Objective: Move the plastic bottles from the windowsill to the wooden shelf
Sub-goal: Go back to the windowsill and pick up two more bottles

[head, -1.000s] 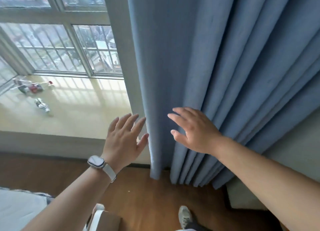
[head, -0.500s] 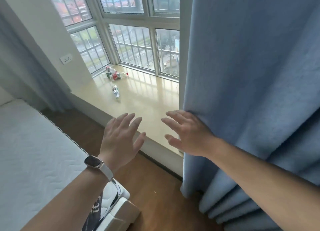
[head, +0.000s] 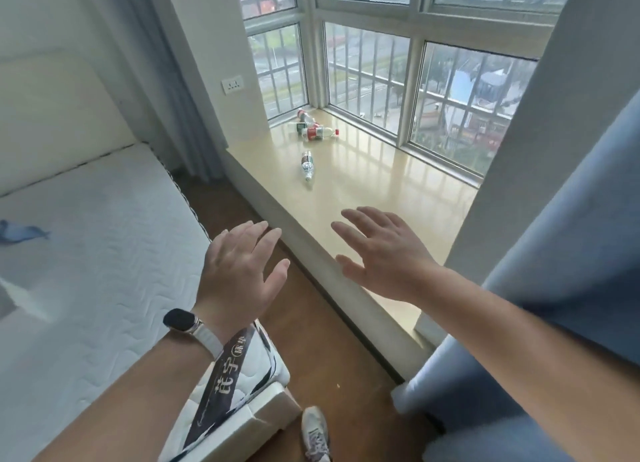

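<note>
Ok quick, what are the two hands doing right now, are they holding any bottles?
Left hand: open, fingers spread, holding nothing.
Right hand: open, fingers spread, holding nothing.
The bottles lie on the windowsill.

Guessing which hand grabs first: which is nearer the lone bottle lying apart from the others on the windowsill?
Right, narrowly. The right hand is over the windowsill, toward the camera from the lone bottle; the left hand is off the sill's edge, over the floor.
</note>
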A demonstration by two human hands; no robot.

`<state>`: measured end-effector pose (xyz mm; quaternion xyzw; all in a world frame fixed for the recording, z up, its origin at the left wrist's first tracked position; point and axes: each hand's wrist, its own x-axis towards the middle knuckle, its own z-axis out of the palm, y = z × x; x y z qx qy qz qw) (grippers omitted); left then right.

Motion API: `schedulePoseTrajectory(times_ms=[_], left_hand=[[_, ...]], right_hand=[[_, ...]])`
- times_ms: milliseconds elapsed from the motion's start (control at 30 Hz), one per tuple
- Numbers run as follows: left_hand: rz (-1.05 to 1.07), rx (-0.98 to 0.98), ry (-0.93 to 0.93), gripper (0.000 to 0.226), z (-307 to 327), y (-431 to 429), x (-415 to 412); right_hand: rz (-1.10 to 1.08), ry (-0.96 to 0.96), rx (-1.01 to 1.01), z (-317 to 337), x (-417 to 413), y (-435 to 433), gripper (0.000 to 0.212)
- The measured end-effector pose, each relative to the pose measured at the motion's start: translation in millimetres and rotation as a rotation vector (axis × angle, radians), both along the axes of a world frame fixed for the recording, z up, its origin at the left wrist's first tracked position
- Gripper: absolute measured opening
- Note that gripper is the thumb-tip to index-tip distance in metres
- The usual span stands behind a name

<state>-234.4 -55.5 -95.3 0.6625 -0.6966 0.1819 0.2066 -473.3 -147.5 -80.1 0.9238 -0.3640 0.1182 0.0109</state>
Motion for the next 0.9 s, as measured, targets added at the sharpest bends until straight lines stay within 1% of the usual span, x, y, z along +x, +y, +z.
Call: schedulePoseTrajectory(times_ms=[233,433,533,633,800,900], left_hand=[[-0.030,0.002,0.027,0.049,-5.7,-70.5,71.3],[-0.100,-0.088,0.058,0.046,-11.4,-131.6,136.8],[-0.113,-0.077,0.072,0.046,-16.7,-155.5,156.9],[-0.104,-0.062,0.086,0.045,-21.3,-170.5,172.6],[-0.101,-0.104,0.116,0.044,-27.4,-182.0,202.1],[-0.075,-0.109,0.125,0.044,-32.4,-188.6,222.6]], right_hand=[[-0.027,0.106,-0.039,10.9,66.8,-58.4,0.057],[-0.083,0.121,-0.072,19.8,126.6,-104.4,0.054],[-0.098,0.129,-0.056,16.0,150.3,-115.5,0.054],[-0.095,0.133,-0.047,12.9,171.4,-123.8,0.053],[-0.083,0.151,-0.050,14.8,199.9,-147.4,0.054],[-0.059,0.132,-0.035,10.2,216.1,-163.6,0.053]])
